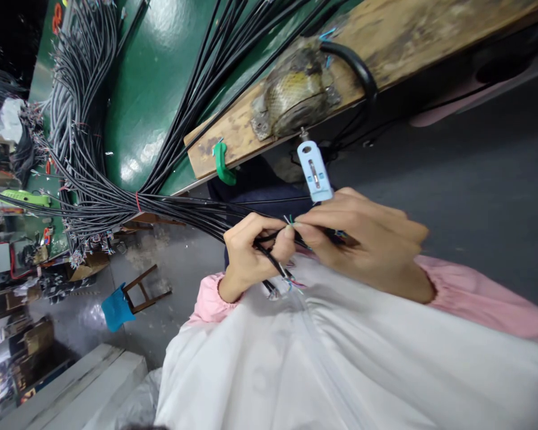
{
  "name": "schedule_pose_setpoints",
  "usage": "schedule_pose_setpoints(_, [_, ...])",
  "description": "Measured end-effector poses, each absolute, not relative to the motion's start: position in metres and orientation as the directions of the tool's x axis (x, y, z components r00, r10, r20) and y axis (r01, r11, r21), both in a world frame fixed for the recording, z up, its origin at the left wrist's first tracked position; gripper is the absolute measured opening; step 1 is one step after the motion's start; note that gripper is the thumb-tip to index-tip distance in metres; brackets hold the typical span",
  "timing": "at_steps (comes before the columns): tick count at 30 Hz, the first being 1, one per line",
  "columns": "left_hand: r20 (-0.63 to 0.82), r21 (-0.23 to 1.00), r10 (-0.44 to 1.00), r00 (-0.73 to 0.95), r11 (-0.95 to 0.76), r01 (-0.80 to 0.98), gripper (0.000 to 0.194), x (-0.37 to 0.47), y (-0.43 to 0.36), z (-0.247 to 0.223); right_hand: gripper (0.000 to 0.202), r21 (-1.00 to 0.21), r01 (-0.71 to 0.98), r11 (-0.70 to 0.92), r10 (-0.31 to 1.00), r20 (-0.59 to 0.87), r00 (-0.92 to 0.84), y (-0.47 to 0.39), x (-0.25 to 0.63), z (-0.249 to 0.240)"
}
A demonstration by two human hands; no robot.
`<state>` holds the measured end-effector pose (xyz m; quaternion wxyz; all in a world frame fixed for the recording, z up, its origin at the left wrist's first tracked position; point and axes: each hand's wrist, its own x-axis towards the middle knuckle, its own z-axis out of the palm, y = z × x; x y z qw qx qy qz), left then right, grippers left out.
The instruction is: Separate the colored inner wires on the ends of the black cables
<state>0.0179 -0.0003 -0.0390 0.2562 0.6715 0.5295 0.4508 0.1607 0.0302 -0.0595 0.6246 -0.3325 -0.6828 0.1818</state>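
My left hand [255, 248] is closed around the end of a black cable [271, 258], its thumb and forefinger pinched where thin coloured wires [289, 221] fan out. Close against it, my right hand [363, 239] pinches at the same wires with thumb and forefinger. Other black cable ends with bared white, red and blue wires [293, 283] hang below my left hand. These cables run back to a bundle [179, 209] bound with a red tie [137, 202]. Just above my right hand is a light blue plastic tool [314, 173] with a metal tip, mounted on a motor-like device [296, 89].
The device sits on a wooden board [407, 42] along the green table [137, 89]. A green hook-shaped piece [224, 162] is at the board's edge. Heaps of grey and black cables [80, 89] cover the table's far side. A blue stool [119, 306] stands on the floor.
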Motion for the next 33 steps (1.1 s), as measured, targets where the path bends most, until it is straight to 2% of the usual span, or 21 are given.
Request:
schedule_pose_setpoints(3, [0.331, 0.807, 0.942, 0.061, -0.316, 0.499, 0.046, 0.014, -0.001, -0.04, 0.017, -0.718, 0.215, 0.662, 0.738, 0.674, -0.018, 0.028, 0.161, -0.059])
schedule_pose_setpoints(7, [0.357, 0.788, 0.923, 0.145, -0.381, 0.484, 0.042, 0.013, 0.0, -0.041, 0.028, -0.844, 0.192, 0.501, 0.864, 0.5, -0.059, 0.026, 0.164, -0.057])
schedule_pose_setpoints(11, [0.349, 0.78, 0.918, 0.188, -0.396, 0.485, 0.037, 0.012, 0.001, -0.041, 0.043, -0.966, 0.036, 0.256, 0.953, 0.246, -0.179, 0.029, 0.169, -0.053])
schedule_pose_setpoints(13, [0.345, 0.788, 0.924, 0.165, -0.381, 0.483, 0.036, 0.012, 0.002, -0.04, 0.044, -0.982, -0.039, 0.187, 0.964, 0.191, -0.186, 0.03, 0.171, -0.052])
schedule_pose_setpoints(16, [0.365, 0.791, 0.921, 0.135, -0.384, 0.477, 0.035, 0.01, 0.006, -0.035, 0.035, -0.961, -0.058, 0.271, 0.952, 0.277, -0.129, 0.029, 0.17, -0.054])
schedule_pose_setpoints(18, [0.396, 0.779, 0.907, 0.145, -0.415, 0.471, 0.032, 0.009, 0.008, -0.032, 0.026, -0.926, -0.014, 0.378, 0.924, 0.378, -0.05, 0.028, 0.167, -0.058])
schedule_pose_setpoints(20, [0.412, 0.765, 0.896, 0.166, -0.439, 0.472, 0.032, 0.008, 0.009, -0.03, 0.021, -0.907, 0.034, 0.42, 0.907, 0.42, 0.004, 0.028, 0.164, -0.061])
schedule_pose_setpoints(27, [0.316, 0.783, 0.932, 0.176, -0.361, 0.507, 0.048, 0.004, 0.007, -0.025, 0.022, -0.921, -0.11, 0.373, 0.924, 0.379, -0.042, 0.032, 0.159, -0.063])
schedule_pose_setpoints(33, [0.345, 0.775, 0.925, 0.158, -0.376, 0.507, 0.044, 0.005, 0.008, -0.022, 0.02, -0.936, -0.103, 0.338, 0.938, 0.344, -0.041, 0.029, 0.159, -0.061])
